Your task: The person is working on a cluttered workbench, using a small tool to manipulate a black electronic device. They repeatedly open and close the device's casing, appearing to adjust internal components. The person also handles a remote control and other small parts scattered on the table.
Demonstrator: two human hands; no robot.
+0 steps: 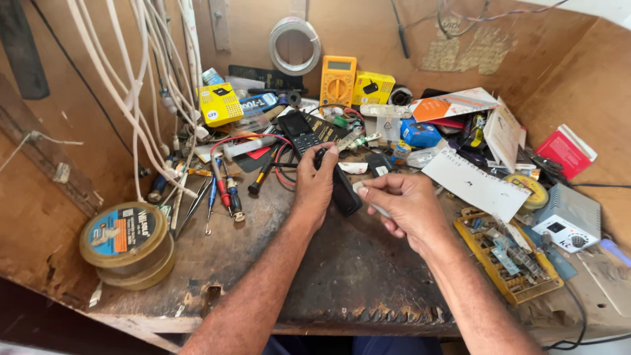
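Note:
My left hand (314, 185) grips a small black handset (343, 192), tilted on edge above the worn workbench (342, 269). Its thumb rests at the device's top end. My right hand (402, 205) is just to the right, fingers pinched on a thin pale tool (369, 202) whose tip meets the handset's side. A second black keypad phone (301, 131) lies flat just behind the left hand. Red and black wires (279, 164) curl on the bench beside it.
A yellow multimeter (337, 80) leans on the back wall. Screwdrivers and tweezers (222, 190) lie left. A solder spool (128, 243) sits at the front left. A yellow parts tray (513, 263), a white station (568, 220) and a red box (565, 150) crowd the right.

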